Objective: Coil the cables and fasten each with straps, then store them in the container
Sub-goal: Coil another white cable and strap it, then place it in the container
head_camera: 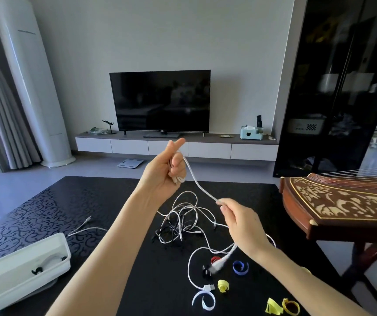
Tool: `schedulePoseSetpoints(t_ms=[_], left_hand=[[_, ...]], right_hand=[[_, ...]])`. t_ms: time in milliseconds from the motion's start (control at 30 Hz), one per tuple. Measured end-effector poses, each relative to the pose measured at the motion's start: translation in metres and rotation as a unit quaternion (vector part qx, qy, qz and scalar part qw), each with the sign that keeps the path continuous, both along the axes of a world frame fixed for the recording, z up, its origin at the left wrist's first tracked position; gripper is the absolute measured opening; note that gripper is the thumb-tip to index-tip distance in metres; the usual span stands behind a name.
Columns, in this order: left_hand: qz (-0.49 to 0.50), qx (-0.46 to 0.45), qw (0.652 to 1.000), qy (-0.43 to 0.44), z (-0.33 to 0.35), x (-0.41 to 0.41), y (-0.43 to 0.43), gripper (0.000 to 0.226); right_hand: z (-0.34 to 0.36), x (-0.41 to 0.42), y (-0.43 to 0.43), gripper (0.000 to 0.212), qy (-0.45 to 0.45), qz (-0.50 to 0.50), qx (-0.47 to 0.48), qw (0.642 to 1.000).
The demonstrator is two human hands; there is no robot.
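Above table, 2 hands stretch white cable.
Left hand grips coiled loops; right hand pinches cable.

Left hand is raised above the black patterned table, fingers curled round short loops of white braided cable. Right hand pinches the same cable lower down, one strand running between them. A tangle of white and black cables lies beneath, with coloured loop straps nearer and a white plastic container at left.

Grey wall, dark television on low console, glossy floor.
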State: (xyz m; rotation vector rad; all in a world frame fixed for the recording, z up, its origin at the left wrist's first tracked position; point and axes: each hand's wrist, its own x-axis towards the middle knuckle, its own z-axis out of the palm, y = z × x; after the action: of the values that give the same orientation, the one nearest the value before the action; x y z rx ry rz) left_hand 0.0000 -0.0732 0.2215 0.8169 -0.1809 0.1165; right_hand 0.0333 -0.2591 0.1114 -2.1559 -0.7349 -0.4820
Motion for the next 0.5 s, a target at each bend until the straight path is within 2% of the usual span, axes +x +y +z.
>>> schedulePoseSetpoints(t_ms=[67, 133, 267, 300, 367, 433, 500], left_hand=[[0.037, 0.003, 0.999, 0.014, -0.002, 0.002, 0.001, 0.036], [0.049, -0.006, 0.999, 0.018, -0.001, 0.002, 0.0, 0.036], [0.069, 0.021, 0.997, 0.011, 0.0, 0.005, -0.003, 0.036], [0.082, 0.063, 0.995, 0.009, -0.001, 0.005, -0.005, 0.035], [0.119, 0.216, 0.969, 0.003, -0.006, 0.004, -0.011, 0.04], [0.13, 0.382, 0.915, -0.023, -0.013, -0.001, -0.016, 0.044], [0.096, 0.494, 0.864, -0.03, -0.022, -0.008, -0.02, 0.045]], right_hand=[[-0.007, -0.001, 0.0, 0.016, -0.052, -0.051, 0.028, 0.997], [-0.008, 0.001, 0.0, 0.002, -0.092, -0.061, 0.031, 0.993], [0.0, 0.002, 0.003, 0.024, -0.215, -0.036, -0.095, 0.971], [0.005, -0.002, 0.003, 0.026, -0.243, -0.023, -0.13, 0.961], [0.017, -0.01, 0.003, 0.025, -0.302, 0.016, -0.174, 0.937], [0.035, -0.023, 0.001, 0.024, -0.335, 0.064, -0.187, 0.921], [0.055, -0.031, -0.004, 0.027, -0.352, 0.096, -0.183, 0.913]])
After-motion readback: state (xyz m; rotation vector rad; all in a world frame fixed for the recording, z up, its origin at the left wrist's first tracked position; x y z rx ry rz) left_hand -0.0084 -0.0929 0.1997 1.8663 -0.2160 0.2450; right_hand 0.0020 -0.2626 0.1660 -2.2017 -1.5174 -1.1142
